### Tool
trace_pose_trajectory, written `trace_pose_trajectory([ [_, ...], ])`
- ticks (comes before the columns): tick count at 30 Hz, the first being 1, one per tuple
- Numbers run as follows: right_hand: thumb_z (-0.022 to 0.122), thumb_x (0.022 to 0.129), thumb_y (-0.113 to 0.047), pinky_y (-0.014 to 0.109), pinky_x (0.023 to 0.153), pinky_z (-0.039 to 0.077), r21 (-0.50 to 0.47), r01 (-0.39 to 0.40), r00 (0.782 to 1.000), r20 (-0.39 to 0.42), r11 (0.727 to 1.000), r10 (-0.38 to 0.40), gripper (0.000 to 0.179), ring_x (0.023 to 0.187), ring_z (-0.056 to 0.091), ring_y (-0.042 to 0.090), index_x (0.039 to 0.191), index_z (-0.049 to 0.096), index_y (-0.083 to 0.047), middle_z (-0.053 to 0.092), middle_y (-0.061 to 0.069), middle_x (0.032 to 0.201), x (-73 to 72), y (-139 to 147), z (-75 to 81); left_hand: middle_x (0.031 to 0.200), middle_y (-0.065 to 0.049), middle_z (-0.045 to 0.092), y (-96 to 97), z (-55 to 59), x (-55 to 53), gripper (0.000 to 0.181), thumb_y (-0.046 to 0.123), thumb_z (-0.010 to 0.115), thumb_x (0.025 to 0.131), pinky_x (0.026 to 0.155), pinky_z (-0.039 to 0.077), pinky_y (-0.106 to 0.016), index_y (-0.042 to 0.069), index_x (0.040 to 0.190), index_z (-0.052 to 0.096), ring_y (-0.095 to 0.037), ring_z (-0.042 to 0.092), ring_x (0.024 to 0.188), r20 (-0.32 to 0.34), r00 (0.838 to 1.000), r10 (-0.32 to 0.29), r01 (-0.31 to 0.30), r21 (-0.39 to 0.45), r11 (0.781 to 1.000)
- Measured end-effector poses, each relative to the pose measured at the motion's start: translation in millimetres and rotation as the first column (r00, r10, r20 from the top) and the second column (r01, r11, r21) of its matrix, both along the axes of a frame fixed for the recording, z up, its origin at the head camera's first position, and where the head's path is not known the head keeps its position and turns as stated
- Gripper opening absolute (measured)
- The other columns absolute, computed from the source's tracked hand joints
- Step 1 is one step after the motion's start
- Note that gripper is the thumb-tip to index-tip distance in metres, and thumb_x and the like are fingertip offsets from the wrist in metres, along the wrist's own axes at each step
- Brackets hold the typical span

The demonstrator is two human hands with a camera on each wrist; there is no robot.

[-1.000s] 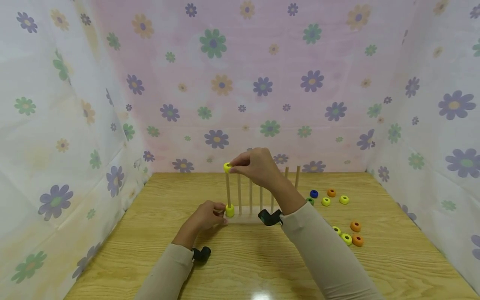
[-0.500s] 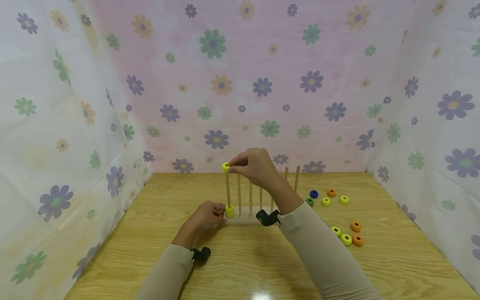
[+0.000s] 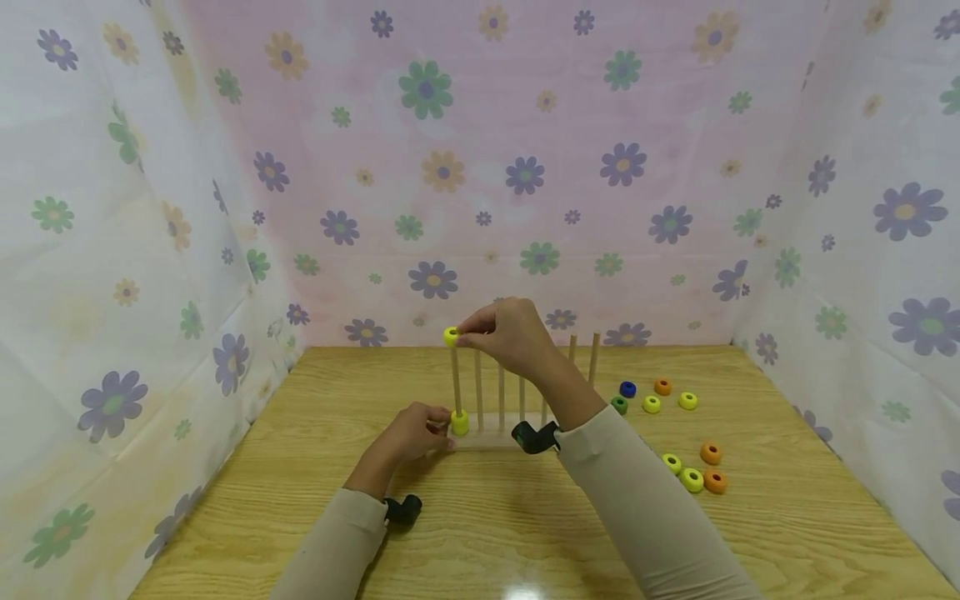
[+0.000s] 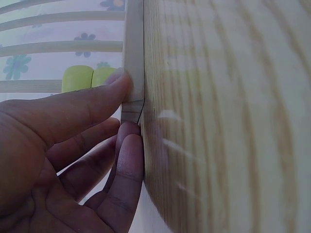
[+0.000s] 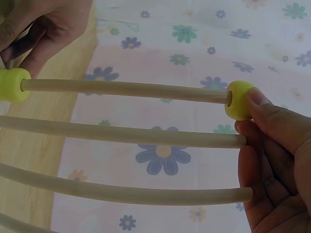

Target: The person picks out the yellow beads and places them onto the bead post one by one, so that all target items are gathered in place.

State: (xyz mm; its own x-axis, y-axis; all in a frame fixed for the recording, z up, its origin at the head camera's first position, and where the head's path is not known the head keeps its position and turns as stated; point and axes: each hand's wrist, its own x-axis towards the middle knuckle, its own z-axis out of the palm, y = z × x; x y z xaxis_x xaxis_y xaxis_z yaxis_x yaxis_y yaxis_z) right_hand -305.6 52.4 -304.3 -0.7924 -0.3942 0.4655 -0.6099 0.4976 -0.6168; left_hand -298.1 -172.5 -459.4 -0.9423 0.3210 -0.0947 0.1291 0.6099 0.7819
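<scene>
In the head view my right hand (image 3: 512, 332) pinches a yellow bead (image 3: 452, 337) at the top of the leftmost wooden rod (image 3: 456, 379). The right wrist view shows the rod's tip inside this bead's hole, thumb on one side. My left hand (image 3: 414, 430) holds the left end of the rack's wooden base (image 3: 491, 439), with the thumb on the base and fingertips by its end in the left wrist view. Two yellow beads (image 4: 77, 78) are stacked at the foot of that same rod. Several other upright rods (image 5: 121, 132) stand in a row, partly hidden behind my right hand and forearm.
Right of the rack lie loose beads: a blue bead (image 3: 627, 389), a green bead (image 3: 618, 406), several yellow beads (image 3: 692, 479) and orange beads (image 3: 711, 452). Flower-patterned cloth (image 3: 480, 167) encloses the wooden table (image 3: 480, 533) at the back and sides.
My right hand has shifted slightly left with the yellow bead, over the leftmost rod's tip, then stayed about there. My left hand and the loose beads have not visibly moved.
</scene>
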Motion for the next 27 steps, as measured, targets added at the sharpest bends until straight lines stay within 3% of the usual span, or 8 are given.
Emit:
trace_pose_trajectory([
  [7, 0.084, 0.089, -0.026, 0.026, 0.063, 0.058, 0.016, 0.009, 1.000, -0.006, 1.000, -0.009, 0.009, 0.075, 0.072, 0.011, 0.094, 0.085, -0.018, 0.080, -0.005, 0.090, 1.2, -0.2, -0.2, 0.137, -0.010, 0.067, -0.1, -2.1, -0.6, 0.048, 0.014, 0.086, 0.086, 0.088, 0.061, -0.043, 0.013, 0.133, 0.072, -0.028, 0.068, 0.114, -0.010, 1.000, -0.004, 0.004, -0.010, 1.000],
  [16, 0.083, 0.090, -0.027, 0.025, 0.063, 0.058, 0.045, 0.020, 1.000, -0.013, 0.999, -0.020, 0.010, 0.074, 0.069, 0.006, 0.095, 0.085, -0.019, 0.079, -0.004, 0.091, 2.6, -1.3, 0.2, 0.132, -0.011, 0.070, -0.9, -2.6, -0.4, 0.049, 0.012, 0.085, 0.086, 0.074, 0.060, -0.036, 0.014, 0.134, 0.072, -0.026, 0.069, 0.110, -0.001, 1.000, 0.004, -0.004, -0.005, 1.000],
  [27, 0.083, 0.090, -0.029, 0.027, 0.064, 0.058, 0.037, 0.020, 1.000, -0.016, 0.999, -0.020, 0.010, 0.075, 0.069, 0.007, 0.095, 0.085, -0.021, 0.079, -0.006, 0.091, 3.4, 1.4, 0.3, 0.133, -0.010, 0.070, 0.2, 0.1, -0.3, 0.047, 0.012, 0.085, 0.087, 0.078, 0.061, -0.038, 0.014, 0.132, 0.073, -0.025, 0.069, 0.110, -0.008, 1.000, -0.005, 0.005, -0.004, 1.000],
])
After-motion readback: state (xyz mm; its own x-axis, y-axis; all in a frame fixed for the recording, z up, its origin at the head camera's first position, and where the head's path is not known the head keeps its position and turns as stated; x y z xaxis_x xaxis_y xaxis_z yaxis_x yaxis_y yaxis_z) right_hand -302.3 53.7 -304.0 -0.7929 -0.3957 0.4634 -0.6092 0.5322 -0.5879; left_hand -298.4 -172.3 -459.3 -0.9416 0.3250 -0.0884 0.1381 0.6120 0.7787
